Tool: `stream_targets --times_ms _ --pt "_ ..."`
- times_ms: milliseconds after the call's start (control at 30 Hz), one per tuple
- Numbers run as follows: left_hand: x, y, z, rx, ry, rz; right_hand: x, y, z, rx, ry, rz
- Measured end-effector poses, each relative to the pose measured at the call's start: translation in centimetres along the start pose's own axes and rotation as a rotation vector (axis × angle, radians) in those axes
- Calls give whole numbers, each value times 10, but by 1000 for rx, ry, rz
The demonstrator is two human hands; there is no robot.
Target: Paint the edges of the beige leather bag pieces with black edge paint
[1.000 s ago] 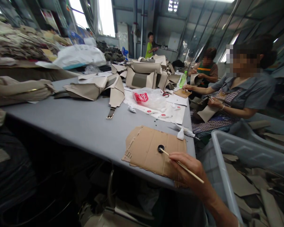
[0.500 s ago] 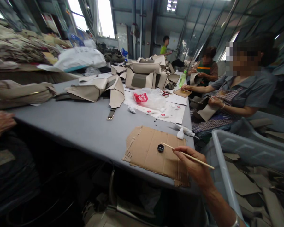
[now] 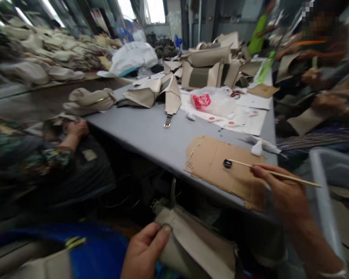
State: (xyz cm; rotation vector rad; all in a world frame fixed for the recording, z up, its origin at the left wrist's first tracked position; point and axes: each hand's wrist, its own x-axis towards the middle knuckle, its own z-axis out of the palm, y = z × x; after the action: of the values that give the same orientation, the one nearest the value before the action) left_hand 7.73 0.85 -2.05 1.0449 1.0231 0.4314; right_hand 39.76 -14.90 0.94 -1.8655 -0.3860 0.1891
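Note:
Between the thumb and fingers of my right hand [image 3: 282, 190] is a thin wooden stick [image 3: 296, 178]. Its tip meets a small round dark pot [image 3: 227, 163] with shiny black contents. The pot sits on a flat piece of cardboard [image 3: 209, 155] at the table's near corner. Below the table edge, my left hand [image 3: 147, 248] pinches the edge of a beige bag piece [image 3: 196, 236], thumb on top. A dark strap end shows at the bag piece's far corner. The lower part of it runs out of view.
On the grey table [image 3: 139, 128] lie beige bag pieces [image 3: 202, 75], a thin plastic bag [image 3: 218, 102] and a white squeeze bottle [image 3: 256, 148]. A grey plastic bin [image 3: 322, 182] stands to the right. People work on both sides; one person's hand [image 3: 77, 130] is at left.
My left hand has come into view holding the beige bag piece. The stick's tip has moved from beside the pot to it. The view has swung left and down.

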Motion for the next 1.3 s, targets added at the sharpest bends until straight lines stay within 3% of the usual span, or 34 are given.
stream_targets --times_ms 33,100,267,367,633,967,1300 --pt "-1 -2 0 -18 -30 -2 -6 -3 0 -14 25 -12" --pt "-3 -5 -2 -40 -50 -7 -20 -7 3 28 -46 11" --pt "-8 -7 -4 -35 -75 -3 -67 -16 30 253 -522 75" --pt "-9 -7 -5 -28 -106 -1 -84 -21 48 260 -665 83" --pt "-10 -10 -4 -30 -118 13 -92 -13 55 282 -779 73" --pt "-10 -8 -3 -54 -141 18 -94 -2 57 305 -825 154" --pt "-11 -7 -3 -77 -217 -10 -83 -16 58 347 -915 271"
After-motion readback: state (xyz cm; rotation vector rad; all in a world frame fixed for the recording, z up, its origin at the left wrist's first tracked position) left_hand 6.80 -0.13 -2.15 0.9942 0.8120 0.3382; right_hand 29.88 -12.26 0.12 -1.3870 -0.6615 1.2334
